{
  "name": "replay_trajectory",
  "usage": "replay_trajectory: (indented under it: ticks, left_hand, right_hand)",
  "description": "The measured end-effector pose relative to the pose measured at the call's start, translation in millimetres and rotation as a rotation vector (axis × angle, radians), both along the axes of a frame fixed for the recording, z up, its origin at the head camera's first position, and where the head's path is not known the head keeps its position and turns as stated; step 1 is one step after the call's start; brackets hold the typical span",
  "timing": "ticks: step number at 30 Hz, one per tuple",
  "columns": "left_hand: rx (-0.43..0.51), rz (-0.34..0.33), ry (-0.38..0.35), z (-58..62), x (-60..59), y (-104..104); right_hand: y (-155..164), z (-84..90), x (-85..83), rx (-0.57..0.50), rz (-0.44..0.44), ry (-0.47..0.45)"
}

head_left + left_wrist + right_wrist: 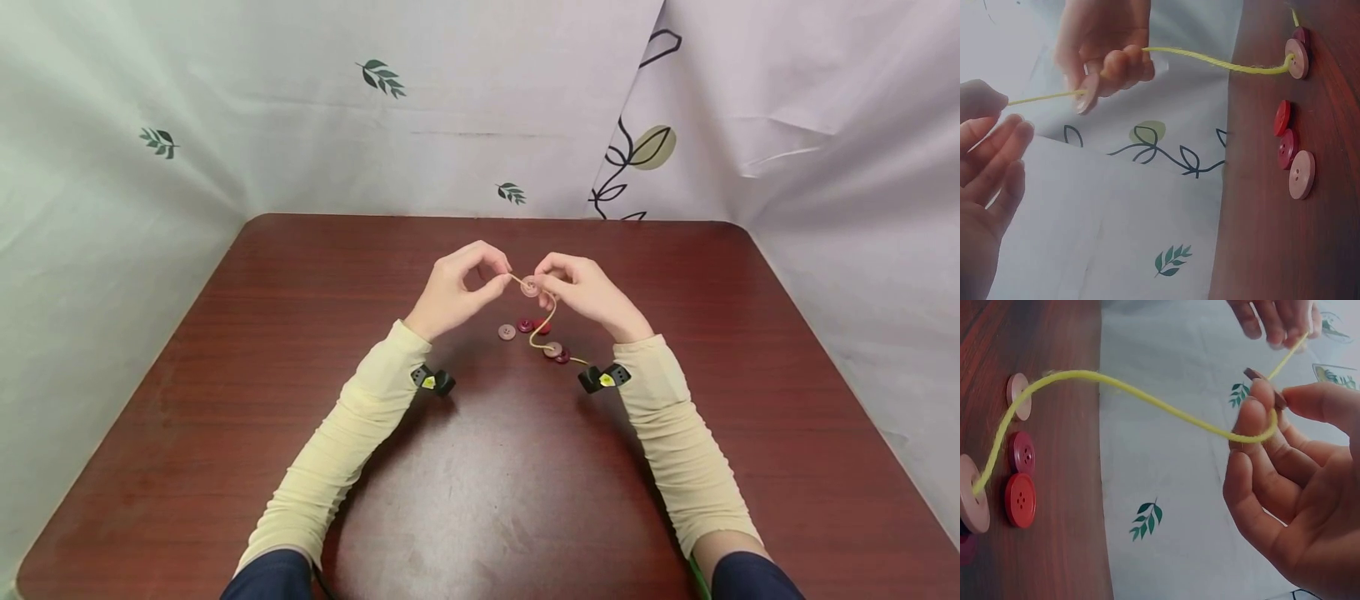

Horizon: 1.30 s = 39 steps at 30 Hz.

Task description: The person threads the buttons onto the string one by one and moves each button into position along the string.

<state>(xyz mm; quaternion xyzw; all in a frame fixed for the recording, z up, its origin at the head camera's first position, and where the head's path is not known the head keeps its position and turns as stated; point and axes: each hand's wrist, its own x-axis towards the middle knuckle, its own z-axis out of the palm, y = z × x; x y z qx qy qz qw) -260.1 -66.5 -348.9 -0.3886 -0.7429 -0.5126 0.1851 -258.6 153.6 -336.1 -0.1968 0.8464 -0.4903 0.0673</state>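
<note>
Left hand pinches the yarn end; right hand pinches a raised pink button.

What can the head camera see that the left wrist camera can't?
Only the head view shows the whole dark red wooden table and both cream sleeves. Only the left wrist view shows the holes in the loose pale pink round button. Both show the yellow yarn, the left hand pinching its end and the right hand holding a pink button.
</note>
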Motion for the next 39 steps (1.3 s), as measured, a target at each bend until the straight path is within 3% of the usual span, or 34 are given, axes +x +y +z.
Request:
replay_trajectory:
  ticks: [9,14,39]
  left_hand:
    - [0.071,-0.010,0.076,3.8,1.6,-2.7]
    - [0.085,0.026,0.077,5.7,2.2,-4.5]
    - [0.113,0.018,0.098,9.3,5.6,-6.7]
  right_hand:
    - [2.6,-1.3,-1.8,0.153,0.038,0.024]
    - [3.1,-4.1,-4.1,0.229,0.080,0.029]
    - [7.8,-17.8,-8.9,0.309,0.262,-0.060]
